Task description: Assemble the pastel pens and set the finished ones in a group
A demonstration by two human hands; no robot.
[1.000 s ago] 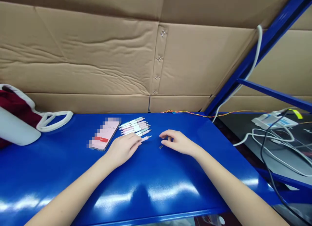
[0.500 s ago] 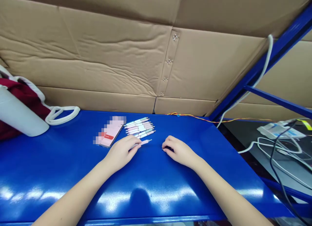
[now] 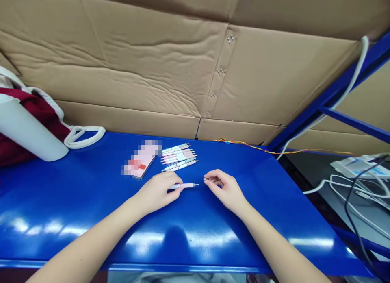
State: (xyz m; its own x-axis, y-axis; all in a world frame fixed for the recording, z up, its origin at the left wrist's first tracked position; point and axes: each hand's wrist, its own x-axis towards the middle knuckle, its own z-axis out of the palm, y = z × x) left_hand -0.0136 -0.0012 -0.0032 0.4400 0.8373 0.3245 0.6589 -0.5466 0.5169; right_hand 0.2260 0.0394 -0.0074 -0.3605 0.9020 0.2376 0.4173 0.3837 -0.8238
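My left hand (image 3: 161,192) pinches a pale pink and white pen (image 3: 186,186) between thumb and fingers. The pen lies nearly level, its bare narrow front end pointing right. Across a small gap, my right hand (image 3: 224,188) is closed in a pinch on a tiny silvery pen tip (image 3: 205,178), mostly covered by the fingertips. Behind my left hand, several pastel pens (image 3: 179,156) lie side by side on the blue table (image 3: 195,218). A pink phone (image 3: 143,161), partly blurred out, rests to their left.
At the far left a white cylinder (image 3: 33,130) leans before a dark red bag (image 3: 57,132) with white straps. Cardboard (image 3: 152,71) stands along the back edge. Thin coloured wires (image 3: 243,143) run there. A blue frame (image 3: 344,88) and white cables (image 3: 344,189) are at the right.
My left hand has turned the pen more level, showing more of its front end. My right hand's fingers have turned, so the silvery piece shows more clearly. The camera view has shifted slightly.
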